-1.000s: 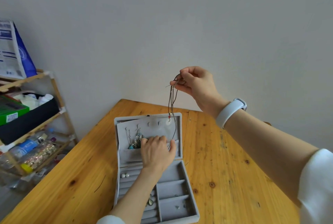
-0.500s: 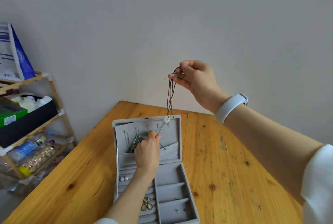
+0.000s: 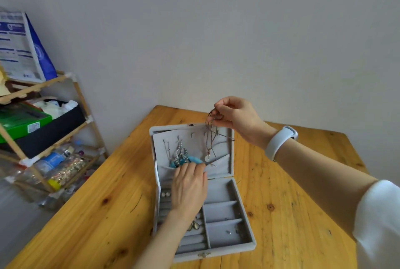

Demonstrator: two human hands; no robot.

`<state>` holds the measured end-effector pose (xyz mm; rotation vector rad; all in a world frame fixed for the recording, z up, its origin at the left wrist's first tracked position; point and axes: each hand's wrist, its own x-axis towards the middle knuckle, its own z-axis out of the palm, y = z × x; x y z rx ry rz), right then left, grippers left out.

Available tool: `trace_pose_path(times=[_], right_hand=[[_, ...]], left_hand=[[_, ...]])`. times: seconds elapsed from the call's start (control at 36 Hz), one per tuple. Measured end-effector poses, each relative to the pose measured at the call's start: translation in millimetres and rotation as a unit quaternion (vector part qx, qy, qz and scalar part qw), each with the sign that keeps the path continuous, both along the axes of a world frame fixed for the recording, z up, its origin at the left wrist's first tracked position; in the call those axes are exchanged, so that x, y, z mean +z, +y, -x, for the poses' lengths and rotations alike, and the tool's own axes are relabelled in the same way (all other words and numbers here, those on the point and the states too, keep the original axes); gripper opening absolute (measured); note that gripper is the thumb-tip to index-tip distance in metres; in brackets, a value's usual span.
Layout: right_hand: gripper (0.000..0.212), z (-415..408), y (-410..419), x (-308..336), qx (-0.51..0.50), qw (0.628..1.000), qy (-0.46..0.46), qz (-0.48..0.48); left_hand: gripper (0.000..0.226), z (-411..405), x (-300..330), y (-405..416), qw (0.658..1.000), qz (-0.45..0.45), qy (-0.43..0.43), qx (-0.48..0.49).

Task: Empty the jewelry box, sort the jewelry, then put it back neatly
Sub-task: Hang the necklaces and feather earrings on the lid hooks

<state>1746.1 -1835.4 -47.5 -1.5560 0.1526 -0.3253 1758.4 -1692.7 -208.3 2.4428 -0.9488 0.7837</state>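
Observation:
An open grey jewelry box [image 3: 244, 221] lies on the wooden table [image 3: 281, 214], its lid standing up at the back. My right hand [image 3: 236, 117] pinches a brown cord necklace [image 3: 209, 141] above the lid's top edge; its small pale pendant hangs against the lid lining. My left hand [image 3: 189, 186] rests at the lid's pocket, fingers on its upper edge, touching turquoise and silver jewelry [image 3: 183, 158] hung from the lid hooks. Pearl studs [image 3: 165, 194] and a petal-shaped piece [image 3: 194, 225] sit in the tray.
A wooden shelf rack [image 3: 43, 130] stands left of the table with a green box, a black bin, bottles and a blue-and-white bag. The grey wall runs close behind the table's far edge. A white band is on my right wrist.
My right hand has lowered the cord necklace toward the lid. My left hand has moved back to the pocket edge below the turquoise jewelry.

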Motion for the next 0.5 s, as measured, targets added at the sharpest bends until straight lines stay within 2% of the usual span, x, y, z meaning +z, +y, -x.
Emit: trace_pose_path(times=[0.19,0.28,0.33,0.36,0.44,0.5], right_hand=[[0.019,2.5,8.5,-30.0,0.033,0.989,0.055,0.131],[0.02,-1.4,17.2,-26.5,0.035,0.986,0.035,0.162],[0.02,-2.9,22.6,-25.1,0.022,0.976,0.0,0.218],[0.018,-2.5,23.9,-26.8,0.01,0.961,-0.022,0.275],[0.011,0.3,18.4,-44.5,-0.053,0.886,-0.062,0.457],[0.013,3.1,11.5,-58.4,-0.099,0.862,-0.055,0.494]], left_hand=[[0.034,3.1,-4.0,5.3,0.998,0.025,0.04,-0.032],[0.032,5.1,-1.3,8.0,0.997,0.036,0.04,-0.046],[0.024,5.5,0.1,8.1,0.997,0.054,0.039,-0.047],[0.025,5.7,2.1,7.6,0.996,0.064,0.047,-0.046],[0.025,4.9,7.9,6.7,0.991,0.099,0.076,-0.042],[0.027,3.2,10.2,6.2,0.989,0.11,0.083,-0.045]])
